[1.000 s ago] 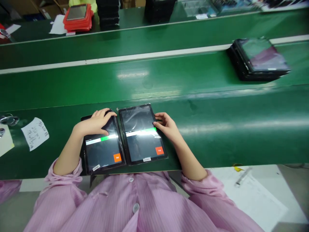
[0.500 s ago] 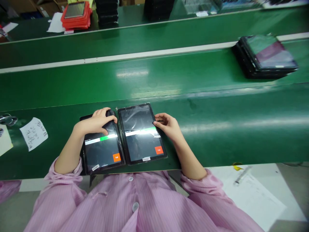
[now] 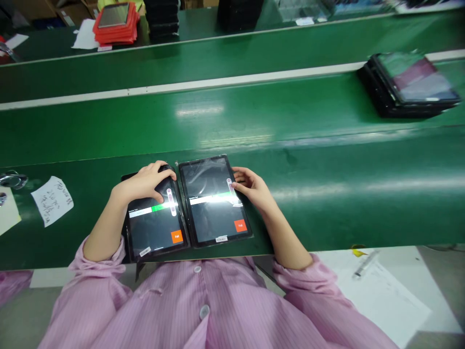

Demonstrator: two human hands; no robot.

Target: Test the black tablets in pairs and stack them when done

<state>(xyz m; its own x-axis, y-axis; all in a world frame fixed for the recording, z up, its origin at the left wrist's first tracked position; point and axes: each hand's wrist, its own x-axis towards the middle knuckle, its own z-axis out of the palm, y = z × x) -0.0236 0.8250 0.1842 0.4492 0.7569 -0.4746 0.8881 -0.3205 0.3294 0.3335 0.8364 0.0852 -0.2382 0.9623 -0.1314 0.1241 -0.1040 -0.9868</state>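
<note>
Two black tablets lie side by side at the bench's near edge. Both screens are lit, with a white and green bar and a "Fail" box. On the left tablet (image 3: 156, 230), my left hand (image 3: 145, 184) reaches across the upper part, its index finger at the right edge and thumb on the screen. My right hand (image 3: 252, 186) pinches the right edge of the right tablet (image 3: 214, 213), thumb on the face and the other fingers curled by its side. A pale vertical volume slider shows on each screen. My left hand hides part of the left tablet's top.
A stack of dark tablets (image 3: 410, 87) sits on the green belt at the far right. Red-cased tablets (image 3: 116, 24) and black stacks (image 3: 162, 19) stand on the back shelf. A handwritten note (image 3: 53, 201) lies at left. White paper (image 3: 385, 300) and a pen-like tube are lower right.
A vertical volume slider has come up on both tablet screens. My hands keep nearly the same places on the tablets, and the view has shifted slightly.
</note>
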